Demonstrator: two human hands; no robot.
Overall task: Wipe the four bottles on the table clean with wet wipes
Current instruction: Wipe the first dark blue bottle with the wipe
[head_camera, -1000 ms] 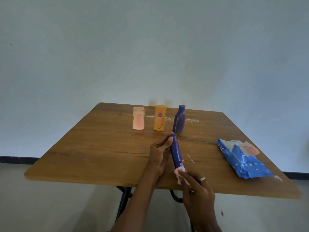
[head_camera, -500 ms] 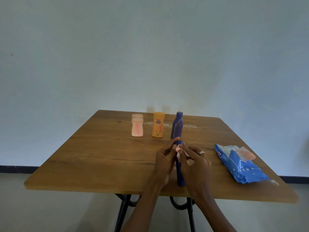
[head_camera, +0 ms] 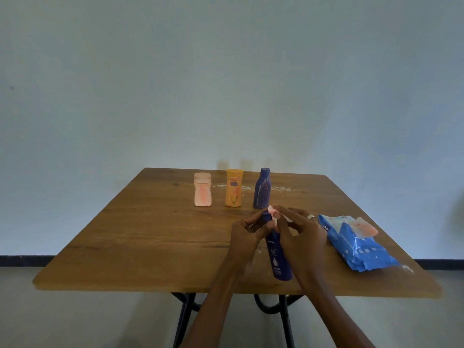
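With the left hand (head_camera: 247, 231) gripping the tall blue bottle (head_camera: 277, 257) near its cap and the right hand (head_camera: 300, 234) pinching the wet wipe (head_camera: 273, 213) on the cap, the bottle's base, well below both grips, could skid sideways if the rub pushes hard.

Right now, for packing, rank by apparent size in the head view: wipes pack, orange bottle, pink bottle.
1. wipes pack, though nearest the camera.
2. orange bottle.
3. pink bottle, only slightly smaller, so unsure.

Setting: a bare, plain room, most likely domestic; cannot tell more exactly. A pale painted wall (head_camera: 226, 84) with a dark skirting strip (head_camera: 25, 260) stands behind a square wood-grain table (head_camera: 150, 247) on black metal legs (head_camera: 184, 320). Toiletry bottles (head_camera: 234, 187) near the table's far edge and a blue wet-wipe pack (head_camera: 356, 244) by its right edge suggest household use.
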